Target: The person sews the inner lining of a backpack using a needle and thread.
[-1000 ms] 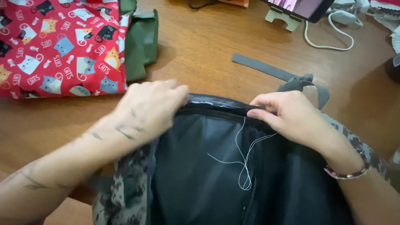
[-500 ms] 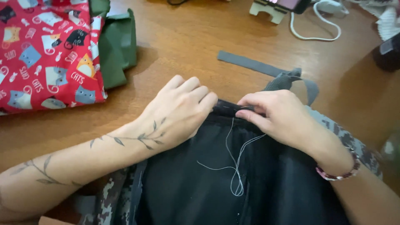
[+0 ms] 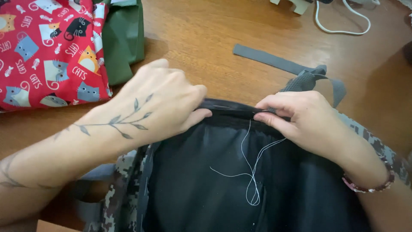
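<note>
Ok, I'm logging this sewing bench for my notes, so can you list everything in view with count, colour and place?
black fabric: one, black lining of a bag, centre foreground, top edge pinched by both hands
camouflage fabric: one, grey-green pixel pattern, outer side around the lining
white thread: one, white, loose loops hanging from the edge over the lining
grey strap: one, grey, flat on the table beyond the bag
red cloth: one, red with cat print, far left
green cloth: one, dark green, folded beside the red cloth
white cable: one, white, top right
table: one, brown wood
bracelet: one, beaded, right wrist
left hand: gripping the edge
right hand: pinching the edge
</note>
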